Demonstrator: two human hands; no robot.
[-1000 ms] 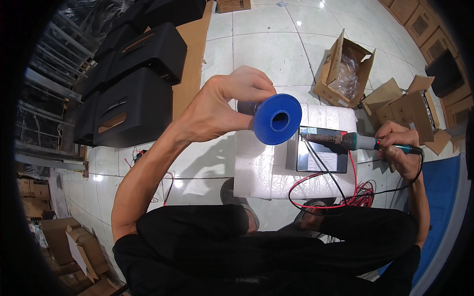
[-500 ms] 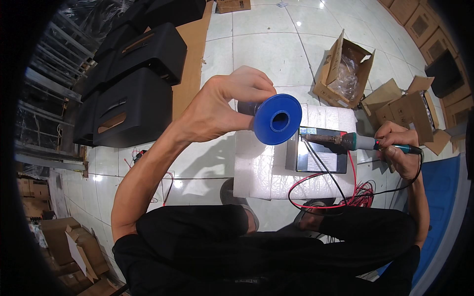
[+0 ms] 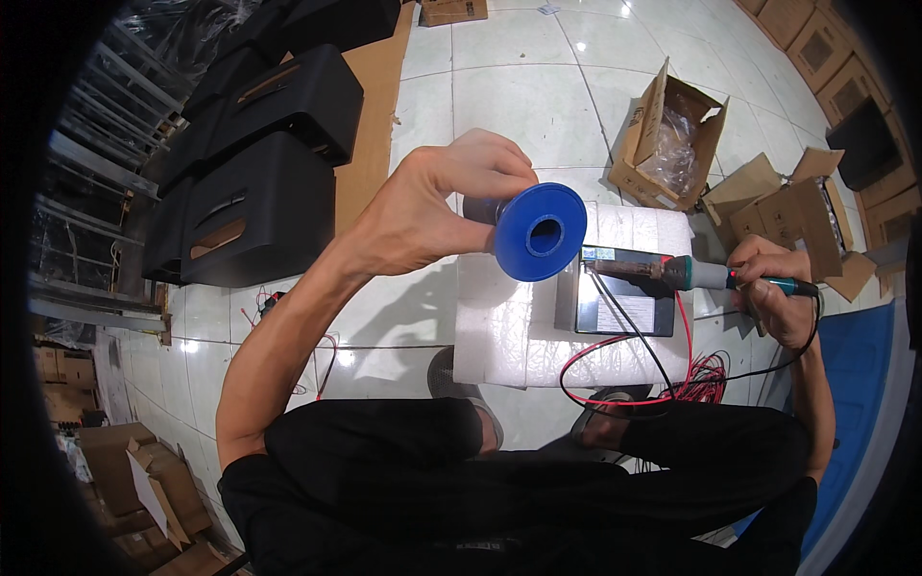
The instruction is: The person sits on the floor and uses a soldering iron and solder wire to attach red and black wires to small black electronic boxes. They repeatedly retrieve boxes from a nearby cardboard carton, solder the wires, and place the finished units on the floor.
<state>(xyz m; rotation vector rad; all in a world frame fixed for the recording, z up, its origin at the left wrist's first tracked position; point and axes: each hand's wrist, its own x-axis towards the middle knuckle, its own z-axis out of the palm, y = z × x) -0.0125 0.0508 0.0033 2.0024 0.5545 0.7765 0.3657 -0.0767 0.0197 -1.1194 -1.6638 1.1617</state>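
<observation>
A blue spool of solder wire (image 3: 567,216) is gripped by the fingers of my left hand (image 3: 437,206), its round flange tilted up toward me. My right hand (image 3: 776,288) is closed round the handle of a soldering iron (image 3: 706,276). The iron's tip points left, over the top edge of a black battery (image 3: 624,298). A black wire (image 3: 622,315) meets the battery close to the tip, and a red wire (image 3: 684,331) runs from its right side. Under the battery lies a white foam block (image 3: 495,336). The exact contact at the tip is too small to tell.
Bundled red and black wires (image 3: 706,379) lie right of my feet. An open carton (image 3: 672,144) with clear plastic stands beyond the foam, another carton (image 3: 788,211) beside it. Large black cases (image 3: 264,206) fill the left. A blue surface (image 3: 845,403) is at right.
</observation>
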